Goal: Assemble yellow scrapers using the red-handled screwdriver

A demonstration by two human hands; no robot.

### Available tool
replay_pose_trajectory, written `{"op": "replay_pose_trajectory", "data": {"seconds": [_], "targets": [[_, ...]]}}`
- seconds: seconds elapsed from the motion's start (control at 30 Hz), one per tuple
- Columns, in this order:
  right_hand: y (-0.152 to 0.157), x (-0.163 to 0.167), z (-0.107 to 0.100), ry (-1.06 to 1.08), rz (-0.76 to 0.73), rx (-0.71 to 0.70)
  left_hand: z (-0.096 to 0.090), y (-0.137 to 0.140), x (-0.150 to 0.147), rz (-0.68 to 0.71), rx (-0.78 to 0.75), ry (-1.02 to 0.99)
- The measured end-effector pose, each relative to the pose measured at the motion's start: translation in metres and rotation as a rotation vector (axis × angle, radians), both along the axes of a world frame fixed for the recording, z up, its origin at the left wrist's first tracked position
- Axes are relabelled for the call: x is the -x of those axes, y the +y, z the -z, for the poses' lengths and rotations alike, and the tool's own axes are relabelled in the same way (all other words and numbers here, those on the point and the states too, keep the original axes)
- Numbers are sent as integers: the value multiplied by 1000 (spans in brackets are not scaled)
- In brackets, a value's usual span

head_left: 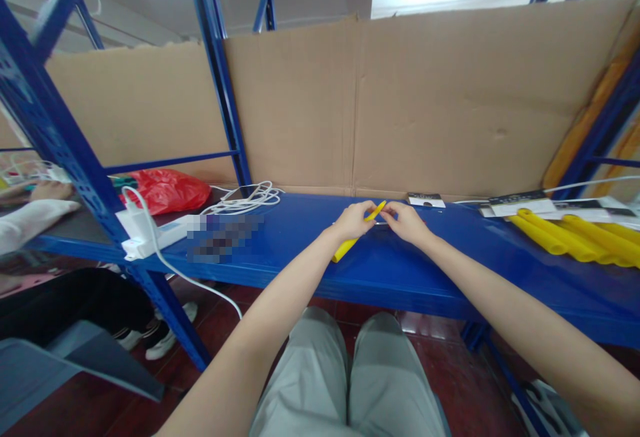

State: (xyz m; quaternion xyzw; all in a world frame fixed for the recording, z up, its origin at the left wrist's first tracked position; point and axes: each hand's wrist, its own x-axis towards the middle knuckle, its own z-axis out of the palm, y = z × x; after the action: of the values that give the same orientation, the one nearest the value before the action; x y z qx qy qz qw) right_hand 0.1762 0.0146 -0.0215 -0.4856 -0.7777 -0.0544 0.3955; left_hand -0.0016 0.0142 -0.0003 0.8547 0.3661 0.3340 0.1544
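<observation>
- Near the middle of the frame I can see a yellow piece (345, 249) slanting over the blue table (295, 237), one end toward the upper right.
- The left hand (354, 220) has it – that grip is closed around its middle, both ends poking out.
- The right hand (404, 222) has its fingertips bunched at the upper end; whether that grip pinches it, I can't tell.
- Just behind the right hand lies a black-and-white card (426, 200).
- At the right edge, yellow rolls (580, 238) lie side by side, more cards (523, 205) behind them.
- Left of centre: a coiled white cable (250, 198), a red bag (167, 190) and a white power strip (160, 237).
- Far left – a co-worker's hand (51, 190) and white sleeve (37, 220).
</observation>
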Motion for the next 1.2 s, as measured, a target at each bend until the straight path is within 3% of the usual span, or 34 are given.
{"op": "replay_pose_trajectory", "data": {"seconds": [0.37, 0.63, 0.87, 0.97, 1.07, 1.2], "targets": [[-3, -1, -2, 58, -91, -50, 3, 5, 0, 23, 1, -8], [-2, -1, -2, 85, -104, -86, 7, 11, -1, 62, 82, -74], [-7, 0, -5, -15, -114, -109, 4, 9, 2, -66, 97, -134], [-4, -12, -10, -33, -2, -102, 3, 7, 3, -64, 112, -129], [4, -41, -18, -27, 239, -57, 1, 4, 3, -72, 132, -116], [15, -96, -28, -118, 587, 183, 0, 2, 4, -86, 156, -109]]}}
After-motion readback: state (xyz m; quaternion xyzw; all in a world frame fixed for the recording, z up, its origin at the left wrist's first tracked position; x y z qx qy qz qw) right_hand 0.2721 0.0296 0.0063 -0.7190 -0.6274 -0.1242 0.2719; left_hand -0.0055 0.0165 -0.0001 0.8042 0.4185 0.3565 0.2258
